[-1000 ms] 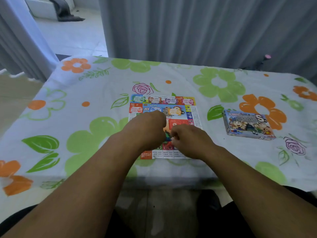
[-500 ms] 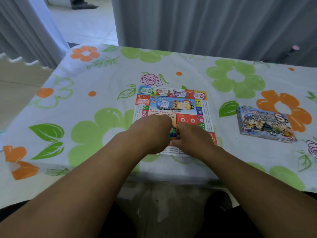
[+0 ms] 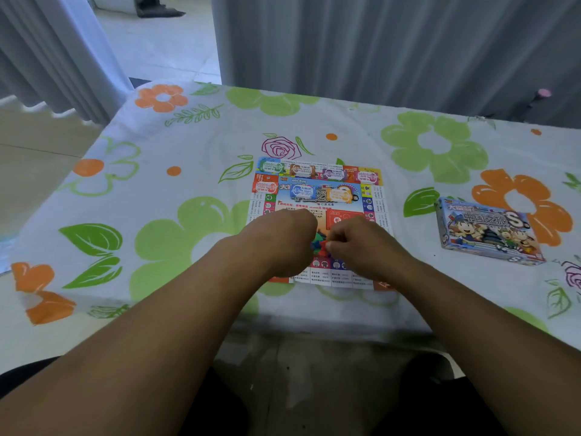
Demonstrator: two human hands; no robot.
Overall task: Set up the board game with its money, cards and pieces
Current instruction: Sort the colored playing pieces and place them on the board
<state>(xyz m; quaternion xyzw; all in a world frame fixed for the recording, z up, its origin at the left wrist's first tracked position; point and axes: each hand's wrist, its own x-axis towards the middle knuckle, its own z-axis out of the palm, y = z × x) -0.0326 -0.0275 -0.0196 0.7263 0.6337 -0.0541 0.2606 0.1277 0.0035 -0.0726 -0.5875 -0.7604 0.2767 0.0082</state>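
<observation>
A colourful paper game board [image 3: 374, 199] lies flat in the middle of the table. Small stacks of paper money [image 3: 301, 171] sit along its far edge and two more near its centre. My left hand [image 3: 279, 243] and my right hand [image 3: 361, 247] meet over the near half of the board. Both are closed around a small cluster of red, blue and green plastic pieces [image 3: 320, 244] that shows between the fingers. Most of the cluster is hidden by the hands.
The blue game box [image 3: 487, 231] lies to the right of the board. A floral tablecloth [image 3: 157, 231] covers the table. Grey curtains hang behind the far edge, and the near edge runs just under my forearms.
The view has shifted a little, so the board sits lower and nearer the frame's centre. Both hands stay together over the board's near half, still working the small pieces.
</observation>
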